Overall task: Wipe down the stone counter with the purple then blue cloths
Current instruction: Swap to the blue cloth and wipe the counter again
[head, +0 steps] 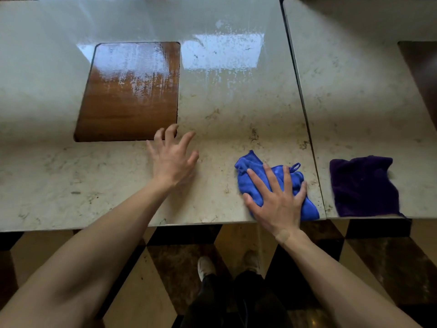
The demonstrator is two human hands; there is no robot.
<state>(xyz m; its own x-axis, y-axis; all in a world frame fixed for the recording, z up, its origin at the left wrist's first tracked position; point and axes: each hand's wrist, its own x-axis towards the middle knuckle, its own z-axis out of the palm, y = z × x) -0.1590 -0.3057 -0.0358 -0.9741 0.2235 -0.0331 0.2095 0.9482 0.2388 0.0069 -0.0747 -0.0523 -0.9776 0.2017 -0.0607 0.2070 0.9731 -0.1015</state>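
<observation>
A crumpled blue cloth (250, 169) lies near the front edge of the pale stone counter (224, 119). My right hand (276, 200) presses flat on it with fingers spread. My left hand (173, 155) hovers or rests on the bare stone to the left, fingers apart and curled, holding nothing. A dark purple cloth (361, 185) lies spread on the neighbouring stone slab (354, 91) at the right, close to its front edge, untouched by either hand.
A brown wooden panel (130, 95) is set into the counter at the left, with wet-looking streaks reflecting light across it and the stone beyond. A dark seam (305, 110) splits the two slabs. Below the front edge are a chequered floor and my feet (208, 266).
</observation>
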